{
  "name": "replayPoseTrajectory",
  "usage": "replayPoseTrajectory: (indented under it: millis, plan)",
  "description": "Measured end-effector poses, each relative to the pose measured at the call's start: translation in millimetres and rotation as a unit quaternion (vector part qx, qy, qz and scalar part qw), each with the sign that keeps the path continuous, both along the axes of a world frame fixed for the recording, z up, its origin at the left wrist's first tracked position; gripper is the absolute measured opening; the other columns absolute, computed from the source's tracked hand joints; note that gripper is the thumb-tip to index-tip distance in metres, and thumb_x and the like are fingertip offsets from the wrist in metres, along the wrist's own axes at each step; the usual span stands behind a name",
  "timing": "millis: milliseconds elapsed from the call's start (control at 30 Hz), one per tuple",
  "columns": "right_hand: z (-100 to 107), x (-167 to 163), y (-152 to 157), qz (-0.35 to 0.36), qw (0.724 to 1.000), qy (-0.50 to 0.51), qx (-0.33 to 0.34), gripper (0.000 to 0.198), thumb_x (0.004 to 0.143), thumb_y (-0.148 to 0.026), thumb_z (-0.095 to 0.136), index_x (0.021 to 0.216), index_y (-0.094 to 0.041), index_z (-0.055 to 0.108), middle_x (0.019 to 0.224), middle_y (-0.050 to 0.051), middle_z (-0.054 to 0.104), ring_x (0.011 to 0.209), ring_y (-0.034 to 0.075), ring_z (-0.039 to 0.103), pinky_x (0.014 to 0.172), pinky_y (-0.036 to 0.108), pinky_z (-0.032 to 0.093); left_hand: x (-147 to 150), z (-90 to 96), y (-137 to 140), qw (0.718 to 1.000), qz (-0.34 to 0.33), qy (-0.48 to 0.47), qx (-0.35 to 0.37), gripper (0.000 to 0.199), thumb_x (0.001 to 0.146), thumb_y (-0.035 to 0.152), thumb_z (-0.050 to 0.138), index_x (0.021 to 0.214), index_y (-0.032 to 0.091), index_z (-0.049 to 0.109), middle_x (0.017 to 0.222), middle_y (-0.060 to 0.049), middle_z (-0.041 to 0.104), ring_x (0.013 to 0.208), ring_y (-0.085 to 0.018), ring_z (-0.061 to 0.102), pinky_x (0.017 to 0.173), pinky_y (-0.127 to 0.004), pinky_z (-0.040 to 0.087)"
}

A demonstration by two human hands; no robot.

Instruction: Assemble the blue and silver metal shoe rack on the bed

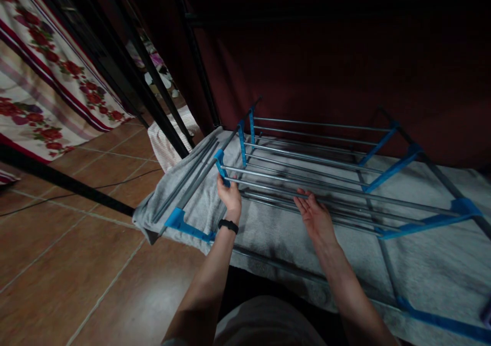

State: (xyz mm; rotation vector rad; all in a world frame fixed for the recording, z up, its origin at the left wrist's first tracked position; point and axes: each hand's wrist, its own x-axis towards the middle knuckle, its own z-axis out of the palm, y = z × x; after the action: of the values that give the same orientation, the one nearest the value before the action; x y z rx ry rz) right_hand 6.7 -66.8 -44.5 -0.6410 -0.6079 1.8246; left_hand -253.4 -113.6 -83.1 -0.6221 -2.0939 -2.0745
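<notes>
Left hand (230, 199) grips the blue bracket (219, 160), right hand (316, 218) loosely open at the metal rod (264, 187); best bracing the bracket square.

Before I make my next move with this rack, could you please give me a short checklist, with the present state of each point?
1. Left hand on the blue bracket: ok, its fingers and thumb are around the lower part.
2. Right hand gripping a rod: not ok, the fingers are open at the front rods.
3. Rod ends fully seated in that bracket: cannot tell, the detail is too small and partly covered.
4. Rack over the grey cloth: ok, the cloth is spread beneath it.
5. Black cable away from both hands: ok, it lies on the tiled floor to the left.
</notes>
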Motion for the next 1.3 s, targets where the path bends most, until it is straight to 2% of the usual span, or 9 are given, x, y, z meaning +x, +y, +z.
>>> replayPoseTrajectory:
  millis: [100, 233, 633, 867, 1300]
  plan:
    - [-1, 1, -1, -0.006, 1.000, -0.001, 0.006, 0.012, 0.078, -0.027, 0.080, 0.078, -0.022, 0.070, 0.099, 0.001, 0.075, 0.113, 0.020, 0.067, 0.108, 0.050, 0.049, 2, 6.2, -1, 1.000, 0.021, -0.004, 0.006, 0.042, 0.083, 0.025, 0.068, 0.122, 0.013, 0.063, 0.123, -0.014, 0.067, 0.117, -0.026, 0.062, 0.108, -0.039, 0.044]
    - [0, 0, -1, -0.014, 1.000, 0.003, 0.008, 0.014, 0.076, -0.024, 0.081, 0.074, -0.022, 0.068, 0.097, 0.000, 0.076, 0.112, 0.020, 0.067, 0.107, 0.052, 0.049, 1, 9.5, -3, 1.000, 0.009, -0.008, 0.009, 0.034, 0.085, 0.024, 0.064, 0.118, 0.014, 0.068, 0.114, -0.012, 0.072, 0.108, -0.026, 0.066, 0.101, -0.037, 0.048]
    - [-5, -2, 3, -0.033, 0.999, 0.010, 0.012, 0.013, 0.076, -0.022, 0.082, 0.074, -0.023, 0.069, 0.095, -0.002, 0.075, 0.112, 0.020, 0.068, 0.106, 0.052, 0.050, -6, 4.6, -3, 0.999, -0.007, -0.012, 0.036, 0.035, 0.087, 0.021, 0.062, 0.120, 0.013, 0.069, 0.115, -0.014, 0.073, 0.115, -0.026, 0.066, 0.103, -0.037, 0.048]
    - [-2, -5, 2, -0.049, 0.999, 0.009, 0.008, 0.014, 0.077, -0.023, 0.081, 0.074, -0.023, 0.067, 0.096, -0.002, 0.075, 0.111, 0.019, 0.068, 0.106, 0.050, 0.051, -7, 4.0, -6, 1.000, 0.001, -0.016, 0.005, 0.034, 0.089, 0.024, 0.060, 0.120, 0.013, 0.070, 0.119, -0.015, 0.072, 0.116, -0.028, 0.065, 0.103, -0.037, 0.048]
    - [-3, -9, 0, -0.073, 0.997, 0.001, 0.019, 0.020, 0.073, -0.025, 0.084, 0.070, -0.022, 0.064, 0.092, -0.003, 0.075, 0.099, 0.018, 0.072, 0.099, 0.048, 0.055, -2, 9.3, -9, 1.000, 0.009, -0.002, -0.009, 0.030, 0.089, 0.023, 0.058, 0.113, 0.011, 0.072, 0.114, -0.016, 0.073, 0.114, -0.029, 0.066, 0.100, -0.037, 0.049]
